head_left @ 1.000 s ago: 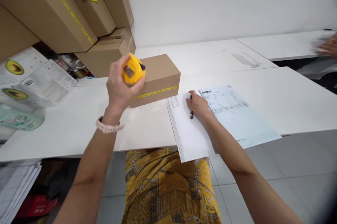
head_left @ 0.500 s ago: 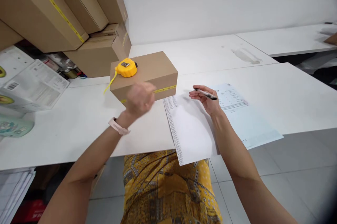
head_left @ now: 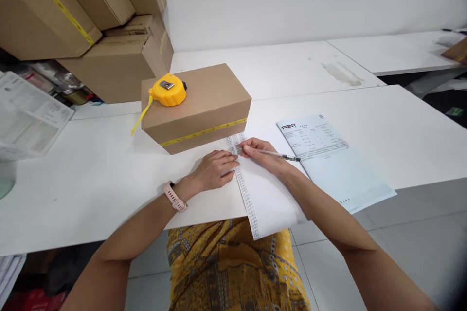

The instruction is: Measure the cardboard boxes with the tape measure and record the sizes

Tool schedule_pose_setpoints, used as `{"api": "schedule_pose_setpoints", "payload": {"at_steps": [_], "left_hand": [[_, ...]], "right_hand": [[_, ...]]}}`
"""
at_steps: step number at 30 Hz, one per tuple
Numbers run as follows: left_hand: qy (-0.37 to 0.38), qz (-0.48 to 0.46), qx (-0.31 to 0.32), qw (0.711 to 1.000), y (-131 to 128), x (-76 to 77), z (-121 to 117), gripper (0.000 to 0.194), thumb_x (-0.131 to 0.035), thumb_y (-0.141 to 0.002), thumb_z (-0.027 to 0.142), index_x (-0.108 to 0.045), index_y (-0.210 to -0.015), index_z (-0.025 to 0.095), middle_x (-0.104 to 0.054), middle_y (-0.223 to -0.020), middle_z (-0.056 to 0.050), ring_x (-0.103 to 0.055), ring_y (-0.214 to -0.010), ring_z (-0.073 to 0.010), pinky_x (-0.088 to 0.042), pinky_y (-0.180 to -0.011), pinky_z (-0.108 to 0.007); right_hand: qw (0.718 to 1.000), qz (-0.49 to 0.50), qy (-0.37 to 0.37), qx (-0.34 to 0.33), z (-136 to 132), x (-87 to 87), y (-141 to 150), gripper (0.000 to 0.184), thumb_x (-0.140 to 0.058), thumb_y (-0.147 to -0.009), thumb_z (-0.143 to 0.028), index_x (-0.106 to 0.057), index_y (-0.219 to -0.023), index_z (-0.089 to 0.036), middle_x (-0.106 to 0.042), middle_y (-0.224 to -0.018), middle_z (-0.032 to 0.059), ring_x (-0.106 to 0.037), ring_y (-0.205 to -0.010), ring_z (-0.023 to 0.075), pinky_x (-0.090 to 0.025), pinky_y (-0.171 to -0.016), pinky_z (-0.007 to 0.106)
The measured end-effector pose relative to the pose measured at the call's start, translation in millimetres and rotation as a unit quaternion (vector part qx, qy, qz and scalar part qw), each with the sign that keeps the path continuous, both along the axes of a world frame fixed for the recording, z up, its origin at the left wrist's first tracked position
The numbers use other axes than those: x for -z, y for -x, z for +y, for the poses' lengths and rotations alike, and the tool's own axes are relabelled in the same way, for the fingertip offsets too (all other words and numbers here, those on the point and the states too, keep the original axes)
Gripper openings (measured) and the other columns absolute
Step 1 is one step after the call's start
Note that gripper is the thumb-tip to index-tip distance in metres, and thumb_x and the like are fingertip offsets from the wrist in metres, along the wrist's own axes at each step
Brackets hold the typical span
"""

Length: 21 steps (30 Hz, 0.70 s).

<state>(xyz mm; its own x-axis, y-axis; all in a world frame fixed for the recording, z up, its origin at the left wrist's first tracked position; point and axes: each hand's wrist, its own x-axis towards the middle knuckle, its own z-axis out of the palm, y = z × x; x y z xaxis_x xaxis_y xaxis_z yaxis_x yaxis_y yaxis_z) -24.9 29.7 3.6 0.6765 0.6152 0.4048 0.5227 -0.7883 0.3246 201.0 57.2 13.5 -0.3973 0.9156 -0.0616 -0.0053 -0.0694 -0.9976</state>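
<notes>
I have the pen (head_left: 288, 157) in the grip of my right hand (head_left: 262, 153), closed around it near the front between thumb and fingers, and its back end points to the right, low above the paper (head_left: 266, 194). I think I hold it so near the front because the marks on this sheet are small and they need fine control. My fingers cover the tip, so I cannot tell if it touches the paper. My left hand (head_left: 218, 169) grips nothing; it lies palm down, the fingers nearly straight and their ends on the left edge of the sheet, just beside the column of small dark marks. This is probably to keep the paper from sliding, since its lower corner hangs over the front edge of the bench (head_left: 109, 179) and has no support there. The tape measure (head_left: 171, 97) rests on top of the box (head_left: 204, 87), near the left end, with a short piece of its yellow strip (head_left: 142, 115) bending down past the side; up there it leaves both my hands free and does not cover the sheet. The box stands just behind the paper, to the left. On my right, the pale blue booklet (head_left: 335, 170) lies apart from the sheet, perhaps so that my writing arm has room between them.
</notes>
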Motion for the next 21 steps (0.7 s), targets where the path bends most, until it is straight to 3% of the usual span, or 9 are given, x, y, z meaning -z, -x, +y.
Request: {"api": "schedule_pose_setpoints", "payload": {"at_steps": [2,5,10,15,21], "left_hand": [[-0.010,0.005,0.002,1.000,1,2.4,0,0.023,-0.059,-0.092,0.021,-0.077,-0.107,0.022,-0.077,-0.116,-0.008,-0.070,-0.111,-0.0271,-0.057,-0.095,-0.046],[-0.047,0.005,0.008,0.999,2,6.3,1,0.022,-0.058,-0.094,0.020,-0.077,-0.107,0.020,-0.078,-0.116,-0.008,-0.070,-0.112,-0.0257,-0.057,-0.094,-0.044],[-0.091,-0.001,0.009,0.996,3,7.9,1,0.022,-0.056,-0.096,0.020,-0.077,-0.105,0.017,-0.079,-0.113,-0.007,-0.072,-0.109,-0.0239,-0.059,-0.093,-0.040],[-0.108,-0.020,0.000,0.994,2,8.7,0,0.022,-0.056,-0.095,0.017,-0.077,-0.102,0.017,-0.080,-0.109,-0.006,-0.073,-0.107,-0.0231,-0.060,-0.091,-0.039],[-0.116,-0.038,-0.006,0.992,1,10.5,0,0.021,-0.057,-0.094,0.016,-0.078,-0.097,0.017,-0.081,-0.105,-0.006,-0.075,-0.102,-0.0225,-0.061,-0.089,-0.038]], "right_hand": [[0.998,-0.044,-0.013,0.047,-3,2.4,7,0.044,-0.069,-0.083,-0.063,-0.061,-0.079,-0.020,-0.058,-0.070,-0.0021,-0.049,-0.065,0.0115,-0.040,-0.064,0.029],[0.992,-0.054,-0.031,0.105,-4,6.0,15,0.044,-0.073,-0.080,-0.061,-0.053,-0.076,-0.022,-0.053,-0.064,-0.0047,-0.042,-0.058,0.0104,-0.035,-0.057,0.028],[0.995,-0.005,-0.022,0.099,-3,12.9,20,0.048,-0.086,-0.066,-0.056,-0.055,-0.082,-0.023,-0.061,-0.069,-0.0018,-0.050,-0.061,0.0123,-0.040,-0.059,0.030],[0.985,-0.073,-0.073,0.139,-5,14.9,14,0.036,-0.074,-0.080,-0.045,-0.047,-0.070,-0.023,-0.048,-0.060,-0.0051,-0.040,-0.055,0.0106,-0.031,-0.053,0.028],[0.976,-0.122,-0.120,0.136,-7,13.6,13,0.030,-0.067,-0.082,-0.034,-0.044,-0.067,-0.023,-0.042,-0.061,-0.0052,-0.037,-0.058,0.0112,-0.029,-0.055,0.028]]}}
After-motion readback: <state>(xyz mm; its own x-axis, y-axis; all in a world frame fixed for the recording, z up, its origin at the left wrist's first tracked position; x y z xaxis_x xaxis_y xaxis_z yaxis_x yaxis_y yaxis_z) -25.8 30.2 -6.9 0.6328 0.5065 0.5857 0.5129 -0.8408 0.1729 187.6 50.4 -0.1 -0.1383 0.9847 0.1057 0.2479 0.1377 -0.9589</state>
